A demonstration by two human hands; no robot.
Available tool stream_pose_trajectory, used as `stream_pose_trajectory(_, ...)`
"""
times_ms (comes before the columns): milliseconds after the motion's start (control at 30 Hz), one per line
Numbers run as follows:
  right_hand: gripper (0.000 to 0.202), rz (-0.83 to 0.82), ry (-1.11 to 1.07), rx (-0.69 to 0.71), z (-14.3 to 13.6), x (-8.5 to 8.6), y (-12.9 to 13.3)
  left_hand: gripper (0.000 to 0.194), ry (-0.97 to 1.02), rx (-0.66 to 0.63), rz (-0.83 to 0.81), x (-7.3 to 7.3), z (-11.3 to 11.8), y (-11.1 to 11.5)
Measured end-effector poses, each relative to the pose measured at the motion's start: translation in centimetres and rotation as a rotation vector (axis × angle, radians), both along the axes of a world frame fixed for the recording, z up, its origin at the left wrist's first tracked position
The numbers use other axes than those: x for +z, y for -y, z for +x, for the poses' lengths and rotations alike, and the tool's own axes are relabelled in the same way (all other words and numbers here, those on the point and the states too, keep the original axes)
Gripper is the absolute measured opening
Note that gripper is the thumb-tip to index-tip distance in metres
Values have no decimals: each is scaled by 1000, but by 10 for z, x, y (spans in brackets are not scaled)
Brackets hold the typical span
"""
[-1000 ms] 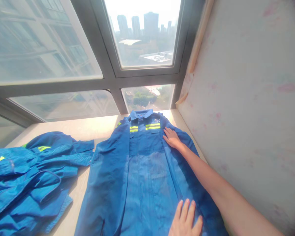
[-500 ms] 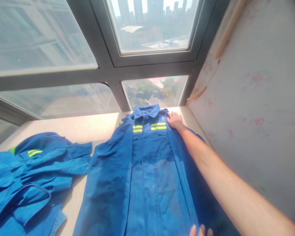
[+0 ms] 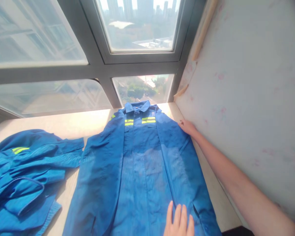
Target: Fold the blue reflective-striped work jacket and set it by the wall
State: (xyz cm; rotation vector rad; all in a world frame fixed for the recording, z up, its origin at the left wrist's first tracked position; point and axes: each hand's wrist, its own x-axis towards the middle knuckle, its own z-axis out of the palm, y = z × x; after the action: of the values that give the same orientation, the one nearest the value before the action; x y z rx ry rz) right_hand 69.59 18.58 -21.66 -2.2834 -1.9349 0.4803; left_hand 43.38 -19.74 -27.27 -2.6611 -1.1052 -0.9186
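Note:
A blue jacket (image 3: 142, 164) with yellow-green reflective stripes lies front up, its collar toward the window and both sleeves running down its sides. At the outer edge of the sleeve on the right, my right hand (image 3: 187, 127) has its fingers bent and closed on the fabric. My left hand (image 3: 179, 221) rests on the lower front of the jacket, fingers apart and stretched out; its wrist is out of frame.
On the left is a crumpled blue garment (image 3: 31, 164) with a yellow-green stripe. Both garments lie on a pale wooden surface (image 3: 64, 123). Grey-framed windows (image 3: 137, 68) stand behind, and a flowered wall (image 3: 248, 98) rises on the right.
My right hand has moved from the jacket's chest to the sleeve's outer edge, and that sleeve now lies flatter and wider. More of my left hand shows. The view has shifted right.

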Motion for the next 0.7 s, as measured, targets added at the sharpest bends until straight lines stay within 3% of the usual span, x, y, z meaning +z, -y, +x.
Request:
stream_pose_trajectory(133,35,-46,-57,-30,12,7,24,33,-209,-221,-155,34,9,-6)
stream_pose_trajectory(233,36,-71,-91,-30,10,14,25,47,-261,-279,-353,54,33,-7)
stream_pose_trajectory(333,36,-90,-122,-20,6,20,21,71,-275,-231,-530,60,67,-4)
stream_pose_trajectory(433,36,-104,-144,-4,2,25,18,93,-352,-228,-609,55,104,-3)
stream_pose_trajectory(567,28,-120,-151,4,3,25,13,68,-639,-289,-846,56,143,-22)
stream_pose_trajectory(700,17,-104,-153,-7,4,24,11,55,-735,-313,-1026,72,158,-56)
